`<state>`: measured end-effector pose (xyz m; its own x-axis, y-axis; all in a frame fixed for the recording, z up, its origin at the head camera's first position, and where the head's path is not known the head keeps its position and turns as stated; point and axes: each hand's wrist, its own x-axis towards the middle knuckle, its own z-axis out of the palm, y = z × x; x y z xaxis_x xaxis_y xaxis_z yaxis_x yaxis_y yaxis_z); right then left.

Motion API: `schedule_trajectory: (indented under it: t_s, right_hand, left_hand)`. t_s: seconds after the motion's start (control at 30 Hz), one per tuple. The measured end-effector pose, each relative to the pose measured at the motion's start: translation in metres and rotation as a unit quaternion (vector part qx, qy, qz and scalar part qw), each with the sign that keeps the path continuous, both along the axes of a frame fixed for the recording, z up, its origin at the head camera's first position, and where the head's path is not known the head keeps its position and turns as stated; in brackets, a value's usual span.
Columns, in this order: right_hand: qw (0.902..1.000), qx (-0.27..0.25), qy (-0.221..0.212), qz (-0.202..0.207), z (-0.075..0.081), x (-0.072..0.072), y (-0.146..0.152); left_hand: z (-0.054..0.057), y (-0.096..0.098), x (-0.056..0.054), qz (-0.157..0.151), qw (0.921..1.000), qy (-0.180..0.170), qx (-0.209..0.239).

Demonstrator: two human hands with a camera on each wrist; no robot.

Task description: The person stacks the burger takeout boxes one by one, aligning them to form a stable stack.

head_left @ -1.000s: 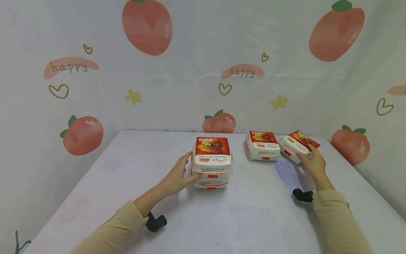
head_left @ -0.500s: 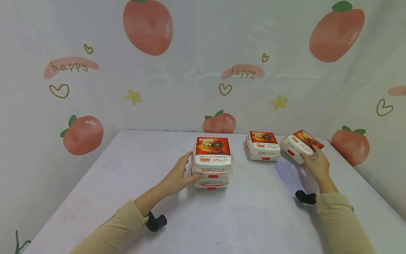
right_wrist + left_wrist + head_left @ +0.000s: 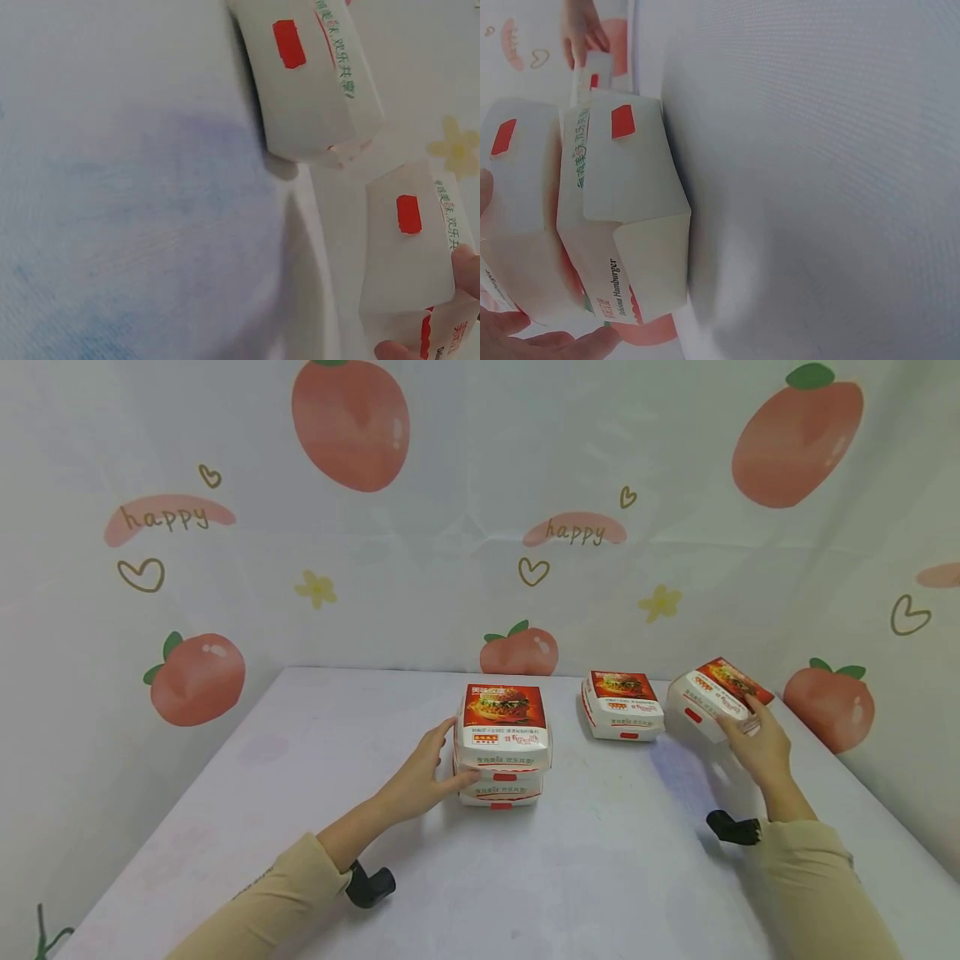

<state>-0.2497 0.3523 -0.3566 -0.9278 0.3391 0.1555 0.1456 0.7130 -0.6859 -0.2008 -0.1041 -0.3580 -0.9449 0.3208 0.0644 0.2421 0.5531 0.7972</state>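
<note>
The left hand [image 3: 415, 783] is half spread, its fingers along the left side of the upper box [image 3: 501, 727] and its thumb over that box's front corner; the touch is plain, the pressure cannot be told; the upper box sits squarely on the lower box [image 3: 501, 791], its edges jutting slightly past, and the pair stands near the middle of the white table [image 3: 600, 852].

The right hand [image 3: 763, 750] is well closed on the held box [image 3: 708, 700], thumb at the front and fingers over the top right; this box is turned at an angle and, in the right wrist view, shows against the wall cloth [image 3: 420, 552] past the table's edge; it hangs by the far right corner, the table's right edge just beside it.

The middle box [image 3: 622, 706] rests close to the far edge; only a narrow gap parts it from the held box, while a wider strip of table lies between it and the stack; the most room for moving spreads in front of the boxes, between the two forearms, and out to the left of the stack.
</note>
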Motion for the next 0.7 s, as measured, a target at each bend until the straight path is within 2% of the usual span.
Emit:
schedule_trajectory:
  t_s: [0.3, 0.57, 0.7]
  right_hand:
    - [0.9998, 0.007, 0.011, 0.017, 0.008, 0.001, -0.002]
    - [0.9979, 0.030, 0.043, 0.039, 0.021, 0.003, -0.012]
    - [0.9976, 0.023, 0.040, 0.052, 0.026, 0.004, -0.017]
  left_hand:
    - [0.000, 0.000, 0.000, 0.000, 1.0000, 0.003, 0.001]
    - [0.000, 0.001, 0.000, -0.001, 1.0000, 0.008, 0.000]
    - [0.001, 0.001, 0.000, -0.001, 1.0000, 0.009, 0.001]
